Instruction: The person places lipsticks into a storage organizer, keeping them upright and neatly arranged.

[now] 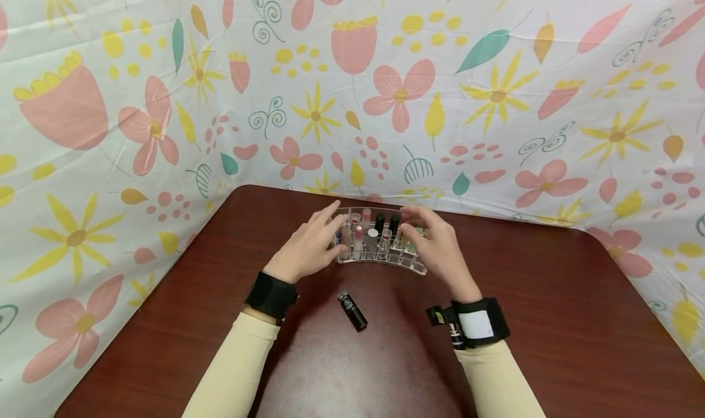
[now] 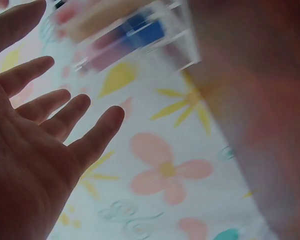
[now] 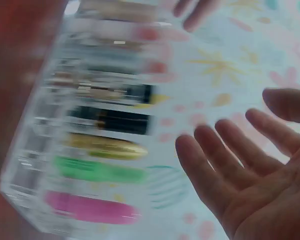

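Note:
A curved, clear lipstick organizer (image 1: 382, 262) stands toward the back of the table, with several lipsticks and gloss tubes upright in its slots. My left hand (image 1: 309, 243) is at its left end, fingers spread and extended. At its right end is my right hand (image 1: 437, 243), fingers likewise apart and relaxed. Both wrist views show bare palms facing the organizer, the left hand (image 2: 45, 130) and right hand (image 3: 260, 170) holding nothing. Blurred pink, green and gold tubes (image 3: 97, 207) fill the organizer's near end in the right wrist view. A black tube (image 1: 352, 311) lies on the table in front.
The dark reddish-brown table (image 1: 551, 320) has rounded back corners. A white curtain (image 1: 468, 130) printed with flowers and leaves hangs right behind the table and along its left side. Black straps (image 1: 272, 295) wrap both wrists.

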Tool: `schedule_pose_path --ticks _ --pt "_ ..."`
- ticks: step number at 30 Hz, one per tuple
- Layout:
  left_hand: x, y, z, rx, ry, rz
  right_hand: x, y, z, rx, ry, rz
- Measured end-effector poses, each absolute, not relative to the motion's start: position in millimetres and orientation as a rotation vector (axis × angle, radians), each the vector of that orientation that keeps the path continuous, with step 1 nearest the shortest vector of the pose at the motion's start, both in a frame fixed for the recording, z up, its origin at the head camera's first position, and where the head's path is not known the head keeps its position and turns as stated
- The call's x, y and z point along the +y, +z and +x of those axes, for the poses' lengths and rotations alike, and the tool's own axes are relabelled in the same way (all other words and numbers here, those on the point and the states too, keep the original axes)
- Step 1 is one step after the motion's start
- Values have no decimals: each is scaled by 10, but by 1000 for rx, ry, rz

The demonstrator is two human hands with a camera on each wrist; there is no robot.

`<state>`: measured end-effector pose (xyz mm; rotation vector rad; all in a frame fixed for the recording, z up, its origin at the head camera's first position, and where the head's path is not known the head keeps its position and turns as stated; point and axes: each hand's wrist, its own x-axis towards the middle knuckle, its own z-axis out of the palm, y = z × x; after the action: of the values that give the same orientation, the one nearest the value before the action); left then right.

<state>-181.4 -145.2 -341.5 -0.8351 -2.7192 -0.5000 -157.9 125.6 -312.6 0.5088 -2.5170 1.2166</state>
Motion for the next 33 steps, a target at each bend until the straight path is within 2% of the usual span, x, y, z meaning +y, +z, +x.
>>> schedule_pose_path --ticks 8,13,19,23,33 --pt "-1454 -2934 -1488 -2488 -407 -849 1254 -2711 -1168 -2454 1130 589" --pt "-1400 -2810 -1277 -2613 -427 -879 1104 -2601 -921 -2601 941 621" --pt "-1237 -3001 -1314 -2893 -487 -1022 801 -2754 -775 -2933 479 593" --pt "-1144 -3223 -1398 -3095 -454 -1006 625 -2947 -761 -3128 214 560" --pt "-1084 -3407 -1446 -3209 -387 -886 392 -3279 -782 -3203 143 554"
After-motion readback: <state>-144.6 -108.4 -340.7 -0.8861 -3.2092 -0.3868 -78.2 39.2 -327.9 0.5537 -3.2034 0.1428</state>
